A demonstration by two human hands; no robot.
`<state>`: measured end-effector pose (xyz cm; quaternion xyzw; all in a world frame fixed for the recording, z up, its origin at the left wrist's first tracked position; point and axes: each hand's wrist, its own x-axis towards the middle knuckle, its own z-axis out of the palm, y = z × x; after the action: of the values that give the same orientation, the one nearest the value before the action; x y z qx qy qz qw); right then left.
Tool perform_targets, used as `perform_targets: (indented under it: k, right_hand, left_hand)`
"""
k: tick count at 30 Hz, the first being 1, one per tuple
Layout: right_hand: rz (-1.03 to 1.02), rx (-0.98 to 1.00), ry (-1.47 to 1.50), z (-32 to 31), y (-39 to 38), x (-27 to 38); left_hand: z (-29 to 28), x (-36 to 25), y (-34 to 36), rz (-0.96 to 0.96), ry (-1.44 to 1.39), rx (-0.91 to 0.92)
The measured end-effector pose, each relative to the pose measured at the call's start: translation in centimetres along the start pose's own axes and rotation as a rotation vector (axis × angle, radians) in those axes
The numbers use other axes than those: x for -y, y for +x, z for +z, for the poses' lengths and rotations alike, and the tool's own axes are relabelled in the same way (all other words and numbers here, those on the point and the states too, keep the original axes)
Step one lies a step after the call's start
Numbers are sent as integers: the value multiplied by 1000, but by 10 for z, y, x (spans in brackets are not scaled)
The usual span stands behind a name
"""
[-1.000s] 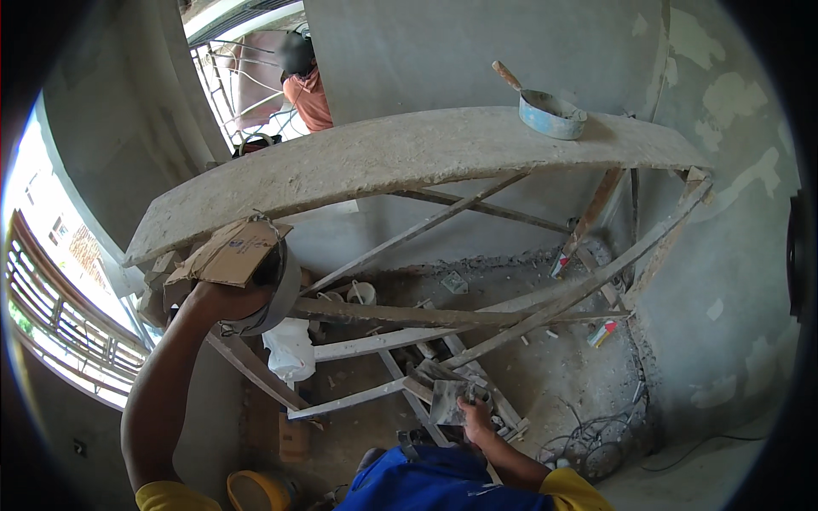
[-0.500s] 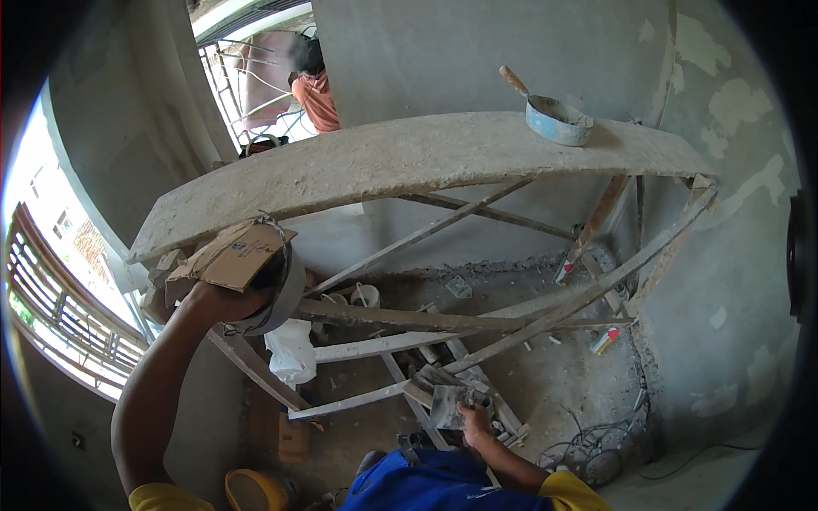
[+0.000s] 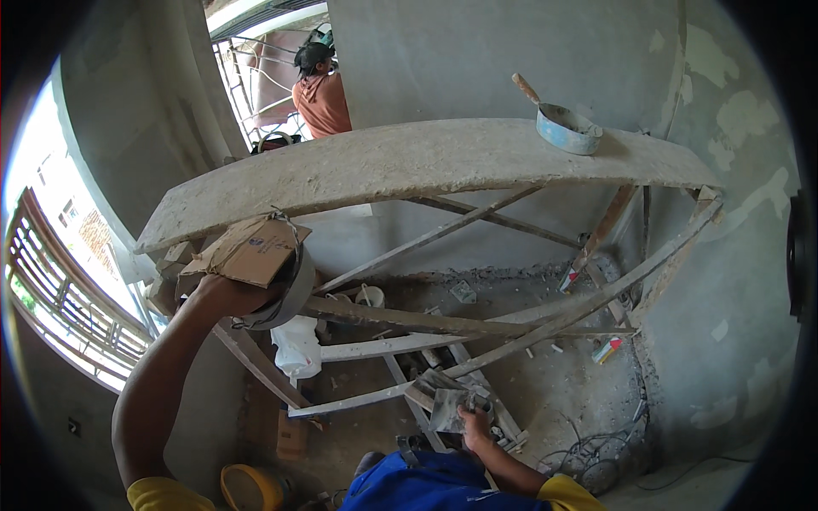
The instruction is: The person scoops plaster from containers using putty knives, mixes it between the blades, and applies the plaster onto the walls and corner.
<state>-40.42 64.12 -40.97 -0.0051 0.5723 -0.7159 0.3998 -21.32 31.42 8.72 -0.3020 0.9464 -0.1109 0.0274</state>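
My left hand (image 3: 232, 295) reaches up to a grey bucket (image 3: 294, 294) at the left end of the raised plank. A torn piece of brown cardboard (image 3: 256, 255) lies over the bucket's mouth and hides my fingers. Low in front of my body, my right hand (image 3: 477, 428) is closed on a grey, smeared flat trowel (image 3: 446, 410). Its handle is mostly covered by my fingers. A white plastic bag (image 3: 296, 345) hangs just below the bucket.
The plastered plank (image 3: 366, 166) rests on a wooden trestle with crossed braces (image 3: 477, 213). On it stands a blue pan (image 3: 567, 132) with a wooden-handled tool. Cables (image 3: 588, 456) coil on the floor, near a yellow bucket (image 3: 256, 487). Another person (image 3: 322, 98) is beyond the opening.
The whole view has shifted slightly. The person outside has raised their head. My left hand stays at the bucket and cardboard, and my right hand still holds the trowel.
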Motion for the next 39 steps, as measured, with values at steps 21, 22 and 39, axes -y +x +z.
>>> perform_targets:
  k: [21,22,39]
  right_hand:
    - [115,-36,-36,7,-3,13]
    - [113,-39,-34,6,-3,13]
    - [94,-28,-70,11,-12,24]
  left_hand:
    - [-3,-4,0,-9,-34,-49]
    - [-4,-6,0,-43,-63,-46]
    - [-3,-1,2,-70,-152,-30]
